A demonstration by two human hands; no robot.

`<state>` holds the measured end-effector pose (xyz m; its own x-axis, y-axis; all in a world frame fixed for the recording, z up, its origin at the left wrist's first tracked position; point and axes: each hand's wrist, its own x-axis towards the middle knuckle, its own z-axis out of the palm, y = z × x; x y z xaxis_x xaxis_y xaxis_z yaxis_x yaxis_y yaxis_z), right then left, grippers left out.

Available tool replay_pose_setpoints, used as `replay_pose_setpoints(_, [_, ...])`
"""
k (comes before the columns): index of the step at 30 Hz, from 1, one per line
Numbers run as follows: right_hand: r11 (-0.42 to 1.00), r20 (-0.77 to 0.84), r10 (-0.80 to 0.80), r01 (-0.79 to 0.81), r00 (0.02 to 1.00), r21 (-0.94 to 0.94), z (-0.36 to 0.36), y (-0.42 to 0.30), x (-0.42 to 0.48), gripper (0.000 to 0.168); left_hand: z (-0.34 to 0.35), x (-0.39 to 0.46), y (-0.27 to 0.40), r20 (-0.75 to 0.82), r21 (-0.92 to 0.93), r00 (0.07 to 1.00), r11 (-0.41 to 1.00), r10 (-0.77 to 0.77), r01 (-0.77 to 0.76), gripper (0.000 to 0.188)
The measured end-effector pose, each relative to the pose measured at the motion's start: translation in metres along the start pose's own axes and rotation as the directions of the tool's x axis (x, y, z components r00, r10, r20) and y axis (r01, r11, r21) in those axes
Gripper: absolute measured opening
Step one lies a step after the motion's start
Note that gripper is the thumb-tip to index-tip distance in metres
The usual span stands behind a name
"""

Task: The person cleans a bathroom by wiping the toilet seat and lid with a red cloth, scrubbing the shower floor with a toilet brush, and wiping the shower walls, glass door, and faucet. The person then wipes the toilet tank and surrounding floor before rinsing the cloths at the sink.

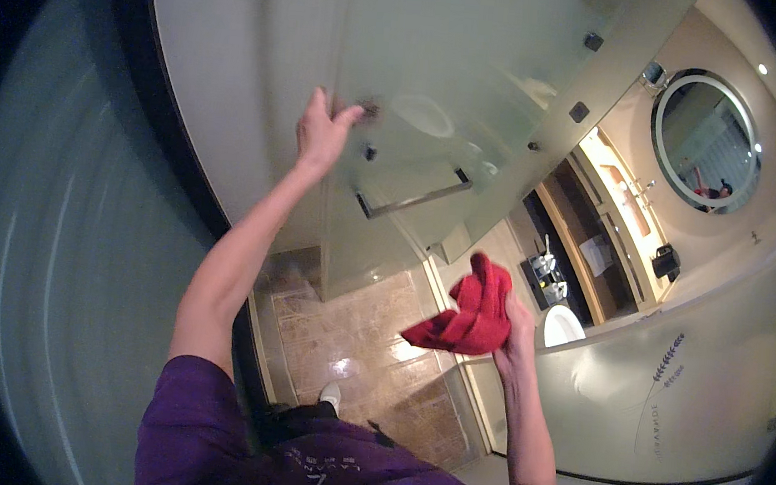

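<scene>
My left hand (322,135) is raised at the edge of a frosted glass door (437,55), with the thumb on one side of the edge and the fingers on the other. Close to the thumb is a small dark fitting (369,110) on the glass. Lower on the door runs a metal bar handle (419,199) with dark ends. A folded red cloth (482,311) is bunched in my right hand (518,328), out in front of my body and apart from the door. The cloth hides most of my right fingers.
Below lies a wet-looking tiled floor (374,337) with a raised sill (475,393). A second frosted panel (621,411) with a plant motif stands at right. Beyond are a toilet (565,325), a vanity counter (628,193) and a round mirror (707,141). A dark-framed glass surface (89,219) fills the left.
</scene>
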<state>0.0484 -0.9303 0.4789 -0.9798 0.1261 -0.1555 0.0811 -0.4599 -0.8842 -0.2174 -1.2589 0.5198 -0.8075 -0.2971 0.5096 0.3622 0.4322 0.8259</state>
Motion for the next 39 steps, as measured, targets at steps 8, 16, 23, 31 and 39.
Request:
replay_pose_setpoints(8, [0.968, -0.042, -0.204, 0.195, 0.978, -0.16, 0.045, -0.004, 0.018, 0.037, 0.003, -0.15, 0.068, 0.53, -0.486, 0.769, 0.871, 0.357, -0.07, 0.027])
replay_pose_setpoints(16, [0.877, -0.474, -0.43, 0.229, 0.768, -0.423, -0.078, -0.051, -0.031, 0.024, 0.122, -0.147, 0.054, 0.733, -0.52, 0.587, 0.84, 0.345, 0.155, 0.044])
replay_pose_setpoints(23, [0.816, -0.619, -0.545, 0.188, 0.566, -0.546, -0.129, -0.051, -0.046, 0.032, 0.217, -0.218, 0.089, 0.8, -0.58, -0.043, 0.789, 0.599, 0.201, 0.054])
replay_pose_setpoints(31, [0.233, -0.304, -0.937, 0.343, -0.17, -0.91, 0.001, -0.163, -0.085, 0.033, 0.254, -0.253, 0.067, 0.792, -0.554, -0.029, 0.737, 0.61, 0.387, 0.031])
replay_pose_setpoints(39, [-0.613, 0.69, -0.685, -0.326, -0.235, -0.72, 0.075, -0.44, -0.039, 0.025, 0.271, -0.293, 0.059, 0.89, -0.452, 0.049, 0.863, 0.454, 0.226, 0.033])
